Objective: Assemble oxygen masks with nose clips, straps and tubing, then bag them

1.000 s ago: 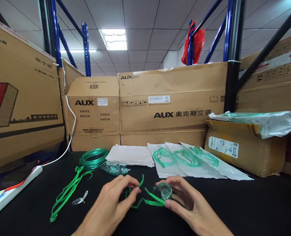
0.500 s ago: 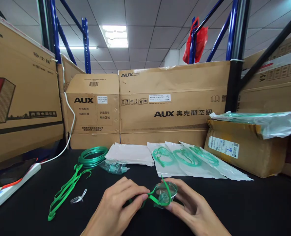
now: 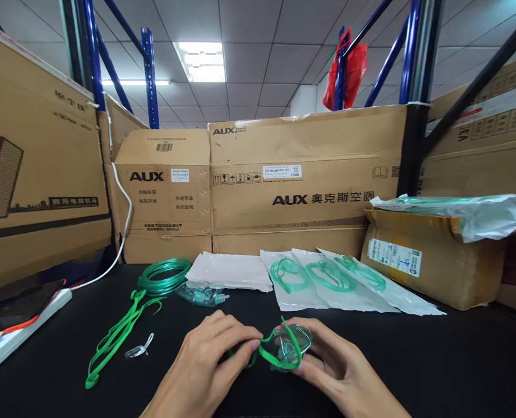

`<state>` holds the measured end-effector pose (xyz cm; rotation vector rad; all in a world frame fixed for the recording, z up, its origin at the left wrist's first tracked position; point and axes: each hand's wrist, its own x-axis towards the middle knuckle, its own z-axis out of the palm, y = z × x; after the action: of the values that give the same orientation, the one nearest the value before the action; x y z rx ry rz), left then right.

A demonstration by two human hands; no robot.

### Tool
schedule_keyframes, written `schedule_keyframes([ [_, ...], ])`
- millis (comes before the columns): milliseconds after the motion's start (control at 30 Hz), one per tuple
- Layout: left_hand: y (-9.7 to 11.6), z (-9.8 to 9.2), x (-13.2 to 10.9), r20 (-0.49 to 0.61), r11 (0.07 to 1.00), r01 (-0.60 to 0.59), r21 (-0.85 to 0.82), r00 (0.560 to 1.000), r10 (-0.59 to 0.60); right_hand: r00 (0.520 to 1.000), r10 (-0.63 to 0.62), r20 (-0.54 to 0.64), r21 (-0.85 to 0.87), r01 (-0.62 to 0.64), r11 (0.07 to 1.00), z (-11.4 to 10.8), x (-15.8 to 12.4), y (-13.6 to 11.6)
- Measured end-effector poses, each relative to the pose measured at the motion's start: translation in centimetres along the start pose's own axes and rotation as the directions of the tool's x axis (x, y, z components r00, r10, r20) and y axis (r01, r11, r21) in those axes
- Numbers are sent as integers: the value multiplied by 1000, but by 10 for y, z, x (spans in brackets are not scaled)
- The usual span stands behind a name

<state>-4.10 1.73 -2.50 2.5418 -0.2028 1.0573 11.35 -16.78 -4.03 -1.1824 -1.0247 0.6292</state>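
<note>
Near the front middle of the black table, my right hand (image 3: pixel 334 357) grips a clear, green-tinted plastic oxygen mask (image 3: pixel 287 346) by its right side. A green elastic strap (image 3: pixel 293 334) loops around the mask. My left hand (image 3: pixel 221 354) pinches the strap between thumb and index finger, just left of the mask; its other fingers are curled. Part of the strap hangs below and behind the left fingers, mostly hidden. To the left lie a bundle of green straps (image 3: pixel 112 342) and a small clear plastic piece with a metal strip (image 3: pixel 140 348).
Behind my hands are coiled green tubing (image 3: pixel 164 276), another clear mask (image 3: pixel 202 294), white pouches (image 3: pixel 229 271) and several pouches holding green tubing (image 3: pixel 328 278). A cardboard box (image 3: pixel 432 261) bounds the right; a phone (image 3: pixel 20 307) lies left. Large cartons (image 3: pixel 301 180) wall the back.
Both hands keep their hold on the mask and strap. The strap's loop has shifted slightly left and down around the mask. The camera view has moved a little.
</note>
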Motion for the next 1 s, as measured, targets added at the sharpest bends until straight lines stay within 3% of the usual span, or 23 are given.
schedule_keyframes([
  [267,5,-4,0,74,1000,16,17,997,-18,1000,14,13,-32,-13,999,0,4,0],
  [567,1,2,-1,-87,994,-30,104,995,39,998,-60,17,-322,62,945,-1,2,7],
  [700,6,4,0,-87,990,-70,125,993,81,990,-142,4,-361,134,923,0,-3,9],
  [867,9,9,0,-83,982,-128,138,987,140,986,-152,-69,-478,101,873,5,-7,-7],
  [1000,8,12,0,-77,970,-181,160,978,195,981,-184,-65,-462,134,877,7,0,-10],
])
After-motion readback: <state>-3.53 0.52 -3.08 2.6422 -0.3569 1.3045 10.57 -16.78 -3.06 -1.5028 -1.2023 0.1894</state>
